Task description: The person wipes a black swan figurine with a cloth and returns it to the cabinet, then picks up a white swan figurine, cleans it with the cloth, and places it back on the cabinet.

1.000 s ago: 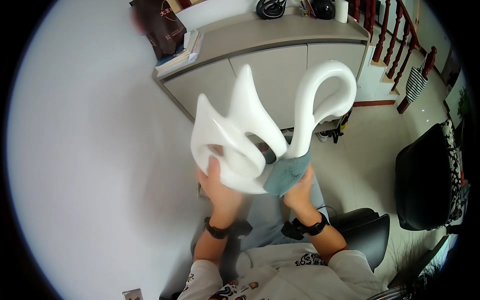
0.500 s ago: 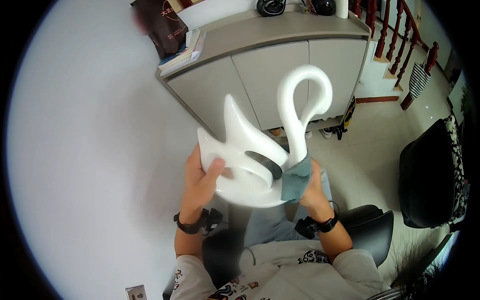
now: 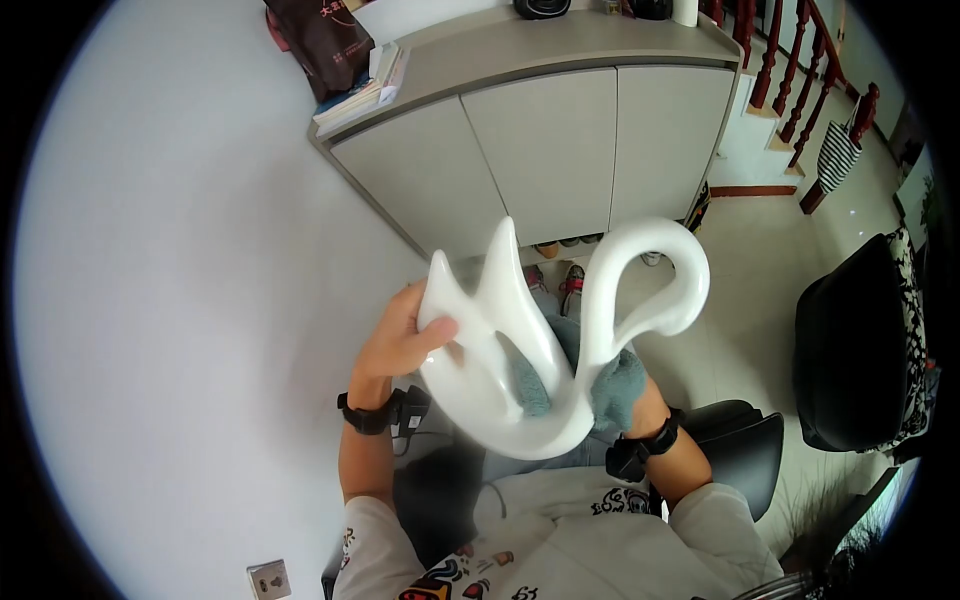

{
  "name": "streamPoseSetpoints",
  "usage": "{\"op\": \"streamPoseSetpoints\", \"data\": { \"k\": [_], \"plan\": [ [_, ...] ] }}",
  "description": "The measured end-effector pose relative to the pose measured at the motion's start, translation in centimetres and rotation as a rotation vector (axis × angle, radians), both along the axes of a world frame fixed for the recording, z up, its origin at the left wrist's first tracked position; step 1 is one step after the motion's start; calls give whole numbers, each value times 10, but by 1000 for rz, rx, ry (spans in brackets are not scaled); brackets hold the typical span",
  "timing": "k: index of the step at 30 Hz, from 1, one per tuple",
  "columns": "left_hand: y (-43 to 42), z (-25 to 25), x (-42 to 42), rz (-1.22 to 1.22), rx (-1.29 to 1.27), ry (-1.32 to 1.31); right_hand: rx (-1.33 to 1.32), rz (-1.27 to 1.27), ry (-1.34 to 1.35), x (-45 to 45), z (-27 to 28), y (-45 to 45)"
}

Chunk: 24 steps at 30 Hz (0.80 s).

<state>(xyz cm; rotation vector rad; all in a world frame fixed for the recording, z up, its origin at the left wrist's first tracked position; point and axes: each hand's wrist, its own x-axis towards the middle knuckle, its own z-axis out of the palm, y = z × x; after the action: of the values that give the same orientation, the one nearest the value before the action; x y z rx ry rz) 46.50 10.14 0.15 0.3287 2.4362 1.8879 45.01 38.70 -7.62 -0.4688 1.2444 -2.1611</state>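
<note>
Presently, the left hand (image 3: pixel 395 340) is grasping the glossy white swan-shaped ornament (image 3: pixel 470 385) in midair; a grey-green plush cloth (image 3: pixel 617 392) is obscuring the right hand (image 3: pixel 650 402), grip undeterminable. Slick finish is risking slippage, hence breakage.

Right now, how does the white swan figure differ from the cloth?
The swan figure is white, while the cloth is grey-green. The swan figure looks smooth and glossy; the cloth looks matte and fuzzy. The swan figure stands in a firm, curved shape, whereas the cloth is bunched in soft folds. Both are plain, with no visible pattern.
</note>
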Motion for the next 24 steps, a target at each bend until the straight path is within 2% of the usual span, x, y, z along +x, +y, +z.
{"op": "streamPoseSetpoints", "data": {
  "k": [1, 4, 6, 8, 10, 13, 15, 16, 19, 21, 24],
  "plan": [
    [-1, 2, 0, -21, -17, -19, 122, 1, 188, 1, -6, 4],
    [8, 6, 5, 23, -75, 1, 118, 45, 127, -1, -20, 7],
    [6, 6, 10, 3, -97, -3, -126, 69, 57, -1, -22, 2],
    [3, 6, 12, -8, -110, 4, -119, 69, 70, 0, -14, 0],
    [0, 5, 14, -11, -114, 19, 142, 45, 167, 5, 0, 4],
    [-3, 3, 14, -19, -118, 0, -71, 109, -95, 10, -11, 0],
    [-2, 1, 19, 24, -122, 73, -42, 74, -66, 14, -15, -3],
    [-2, 0, 21, 46, -123, 112, 56, 30, 48, 14, -12, -6],
    [-9, 1, 30, -11, -124, 201, 232, -49, 682, 12, 0, -1],
    [4, 4, 32, 121, -96, 202, 100, 52, 332, 11, -29, 7],
    [12, 6, 33, 193, -47, 197, 33, 117, 162, 9, -32, 7]
  ]
}}
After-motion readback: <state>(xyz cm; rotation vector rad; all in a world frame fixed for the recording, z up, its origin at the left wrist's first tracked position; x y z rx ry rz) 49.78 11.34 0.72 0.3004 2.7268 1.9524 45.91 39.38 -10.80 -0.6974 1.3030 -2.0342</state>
